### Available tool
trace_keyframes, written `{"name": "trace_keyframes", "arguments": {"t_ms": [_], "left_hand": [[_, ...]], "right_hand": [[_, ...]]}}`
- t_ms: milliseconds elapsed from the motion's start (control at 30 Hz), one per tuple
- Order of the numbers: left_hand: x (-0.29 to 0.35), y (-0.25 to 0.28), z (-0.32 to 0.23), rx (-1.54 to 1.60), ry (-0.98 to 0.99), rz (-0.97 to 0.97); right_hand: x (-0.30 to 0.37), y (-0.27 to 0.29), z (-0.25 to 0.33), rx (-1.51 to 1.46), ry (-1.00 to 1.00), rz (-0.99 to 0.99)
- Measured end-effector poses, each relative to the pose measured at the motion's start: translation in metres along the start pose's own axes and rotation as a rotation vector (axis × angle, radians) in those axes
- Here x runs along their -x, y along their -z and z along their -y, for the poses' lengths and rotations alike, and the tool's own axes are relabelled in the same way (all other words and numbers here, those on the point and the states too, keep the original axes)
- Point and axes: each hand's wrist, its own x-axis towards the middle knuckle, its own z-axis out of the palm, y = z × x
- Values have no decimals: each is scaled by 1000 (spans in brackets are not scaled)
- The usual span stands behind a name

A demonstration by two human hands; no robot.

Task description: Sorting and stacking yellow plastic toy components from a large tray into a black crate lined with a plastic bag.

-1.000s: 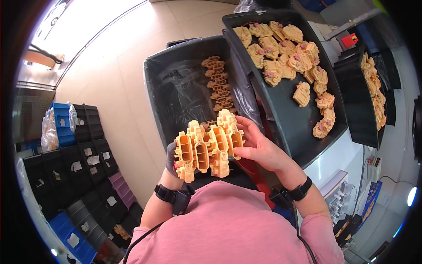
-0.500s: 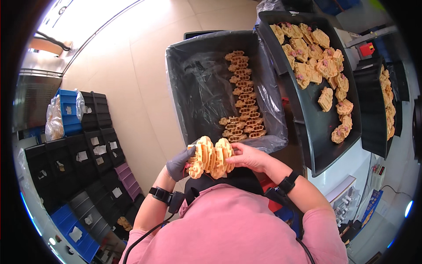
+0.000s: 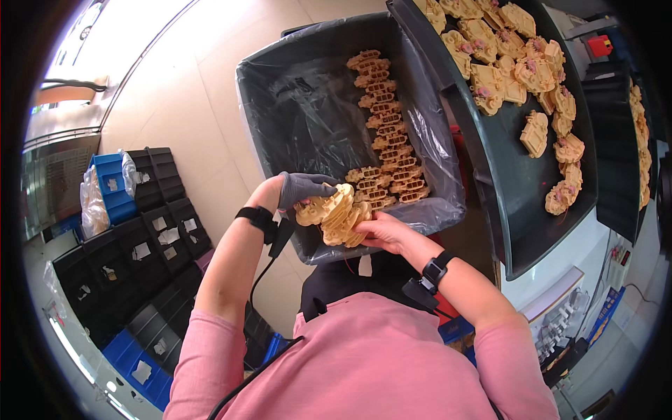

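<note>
A stack of cream-yellow moulded plastic parts (image 3: 336,215) is held between my two hands over the near edge of a black bin (image 3: 253,77) lined with clear plastic. My left hand (image 3: 302,187), in a grey glove, grips the stack's left end from above. My bare right hand (image 3: 389,232) is closed on its right end. Just beyond the stack, a long row of similar parts (image 3: 389,133) stands packed along the bin's right side. A shorter row (image 3: 367,183) sits left of its near end.
A large dark tray (image 3: 504,203) at the right holds many loose cream parts (image 3: 490,84), some with pinkish wire bits. Another tray (image 3: 612,140) with parts stands further right. At the left are black storage bins (image 3: 112,262) and blue bins (image 3: 136,364). Cables run along my arms.
Both hands have carried the stack forward, away from my body to the bin's near edge, and tilted it. My left hand has turned to grip from above. The view has shifted.
</note>
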Motion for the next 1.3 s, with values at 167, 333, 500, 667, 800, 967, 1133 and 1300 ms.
{"name": "trace_keyframes", "arguments": {"t_ms": [167, 333, 500, 667, 800, 967, 1133, 1300], "left_hand": [[-95, 39, 82, -439, -405, -53], [-107, 26, 32, -257, 132, -78], [-123, 17, 19, -493, -34, -79], [-154, 14, 36, -284, 191, -93], [-166, 7, 30, -369, 145, -98], [-192, -5, 58, -453, 48, -267], [-183, -11, 32, -301, 120, -326], [-190, -14, 77, -567, 128, -343]], "right_hand": [[-40, -5, -3, -71, -74, 4], [-69, -5, -3, -89, -235, -105], [-97, -6, -13, -124, -288, -152], [-120, 1, -23, -132, -287, -130], [-136, 4, -22, -79, -337, -167], [-155, -4, -39, -103, -348, -239], [-164, 10, -46, -66, -331, -269], [-139, -2, -21, 31, -364, -259]]}}
